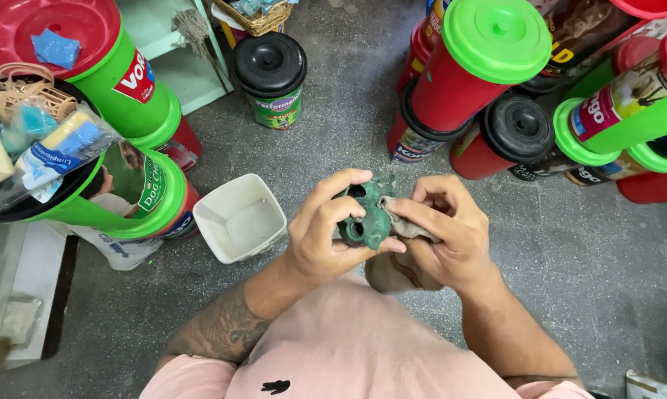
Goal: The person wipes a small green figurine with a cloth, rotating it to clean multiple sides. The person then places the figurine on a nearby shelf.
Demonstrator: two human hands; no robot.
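Green and crusted, the small metal fitting [369,214] looks stiff and weighty (holes give purchase), pinched in the left hand [322,233] just right of the white tub [239,218], while the right hand [444,233] presses a rag [403,251] on it.

You are looking down in bright, even daylight with no single strong source; shadows under your left hand [326,233] and right hand [440,236] stay soft and short on the floor [570,258]. The centre is sharp. Beyond the hands the canisters [488,59] lean outward (wide-lens distortion), their lids carrying mild glare.
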